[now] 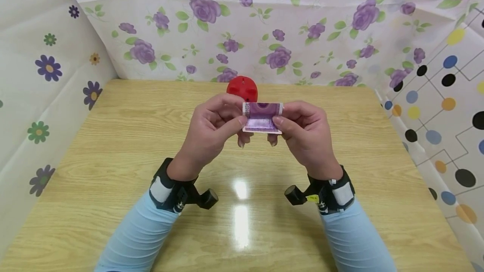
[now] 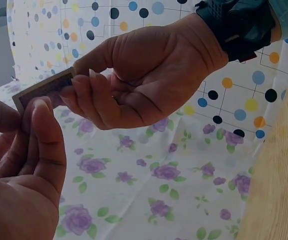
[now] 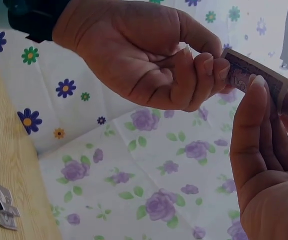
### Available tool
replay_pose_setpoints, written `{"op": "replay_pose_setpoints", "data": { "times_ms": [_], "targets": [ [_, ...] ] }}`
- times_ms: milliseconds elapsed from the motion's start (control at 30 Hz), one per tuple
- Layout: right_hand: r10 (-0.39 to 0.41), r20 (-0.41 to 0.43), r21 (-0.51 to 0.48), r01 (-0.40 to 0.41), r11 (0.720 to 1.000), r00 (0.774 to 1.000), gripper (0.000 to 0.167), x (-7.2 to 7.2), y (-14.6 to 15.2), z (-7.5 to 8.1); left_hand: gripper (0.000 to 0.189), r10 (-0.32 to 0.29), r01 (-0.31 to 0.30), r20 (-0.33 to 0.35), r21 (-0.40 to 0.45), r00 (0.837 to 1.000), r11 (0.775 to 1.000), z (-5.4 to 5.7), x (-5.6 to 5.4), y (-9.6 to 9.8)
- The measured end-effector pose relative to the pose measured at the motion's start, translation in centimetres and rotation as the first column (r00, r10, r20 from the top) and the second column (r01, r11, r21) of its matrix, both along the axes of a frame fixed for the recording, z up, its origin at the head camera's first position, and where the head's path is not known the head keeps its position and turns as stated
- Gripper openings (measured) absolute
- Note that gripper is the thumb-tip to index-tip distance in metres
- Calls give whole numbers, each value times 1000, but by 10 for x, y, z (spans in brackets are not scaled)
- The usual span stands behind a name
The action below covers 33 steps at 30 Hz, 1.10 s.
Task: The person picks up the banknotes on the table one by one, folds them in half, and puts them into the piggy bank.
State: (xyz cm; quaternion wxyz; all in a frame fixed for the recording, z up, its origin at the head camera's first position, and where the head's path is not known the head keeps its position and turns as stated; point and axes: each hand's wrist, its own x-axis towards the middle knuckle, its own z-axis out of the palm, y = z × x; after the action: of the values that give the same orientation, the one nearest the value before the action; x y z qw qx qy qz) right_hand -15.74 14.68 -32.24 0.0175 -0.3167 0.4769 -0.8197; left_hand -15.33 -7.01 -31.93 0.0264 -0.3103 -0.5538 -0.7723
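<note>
A purple banknote (image 1: 262, 117), creased across its middle, is held up over the table between both hands. My left hand (image 1: 217, 127) pinches its left end, thumb on the near face. At the other end my right hand (image 1: 305, 131) pinches it the same way. The wrist views show a side of the banknote (image 3: 249, 75) with a pale border, partly covered by fingers. Just behind my left hand is a red rounded object (image 1: 242, 87) with dark marks on top; its lower part is hidden.
The wooden table (image 1: 113, 171) reaches back to a purple-flowered cloth (image 1: 204, 7). Patterned sheets stand at both sides. In the right wrist view a small folded paper (image 3: 4, 205), resembling a banknote, lies on the table.
</note>
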Motion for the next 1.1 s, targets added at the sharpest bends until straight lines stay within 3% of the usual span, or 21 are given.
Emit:
{"op": "replay_pose_setpoints", "data": {
  "times_ms": [200, 400, 567, 733, 867, 1100],
  "targets": [
    [141, -98, -91, -150, 984, 985, 15, 0, -1, 1, 46, -86, 98, -131, 84, 988, 992, 0, 1, 2],
    [150, -161, -65, -162, 985, 976, 21, -1, -1, 1, 44, -88, 107, -219, 79, 972, 991, -2, -1, 3],
    [57, -149, -31, -63, 998, 987, 17, 2, -3, 2, 32, -26, 38, -207, 51, 978, 998, -3, -1, 4],
    [-62, -151, 77, 74, 994, 987, 6, 6, -4, 3, 23, 24, -20, -183, 27, 983, 999, -2, 2, 3],
    [-137, -151, 162, 161, 973, 979, 7, 7, -3, 4, 22, 48, -47, -155, 12, 987, 999, -2, 2, 1],
    [-271, -204, 243, 317, 917, 941, 20, 8, -1, 5, 20, 83, -99, -171, -83, 982, 992, -2, 3, 1]
  ]
}}
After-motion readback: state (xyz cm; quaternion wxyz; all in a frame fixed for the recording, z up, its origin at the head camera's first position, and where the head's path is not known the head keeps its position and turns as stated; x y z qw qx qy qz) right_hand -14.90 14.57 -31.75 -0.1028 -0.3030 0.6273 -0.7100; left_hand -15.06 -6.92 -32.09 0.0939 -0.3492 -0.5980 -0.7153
